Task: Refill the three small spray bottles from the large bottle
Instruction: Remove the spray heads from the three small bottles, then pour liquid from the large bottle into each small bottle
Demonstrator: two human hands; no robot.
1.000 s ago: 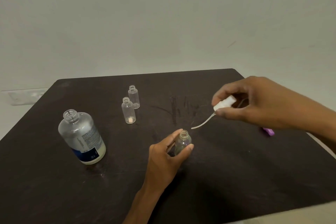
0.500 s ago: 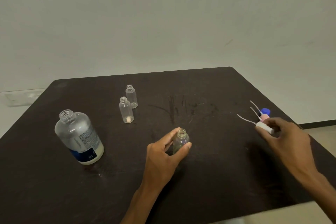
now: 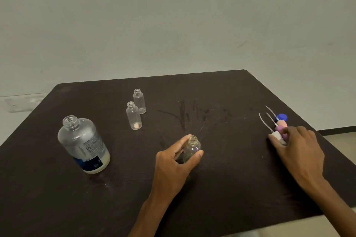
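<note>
Upright small bottle (image 3: 191,149), mouth upward

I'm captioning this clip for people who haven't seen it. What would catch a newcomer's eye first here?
Probably the large bottle, uncapped, standing at the left of the dark table. Next, the left hand gripping an open small bottle near the middle, with two more small open bottles standing behind. At the right edge, the right hand rests on a white spray top beside other spray tops and a blue cap.

A dark table (image 3: 231,188) stands against a plain pale wall (image 3: 173,15).
</note>
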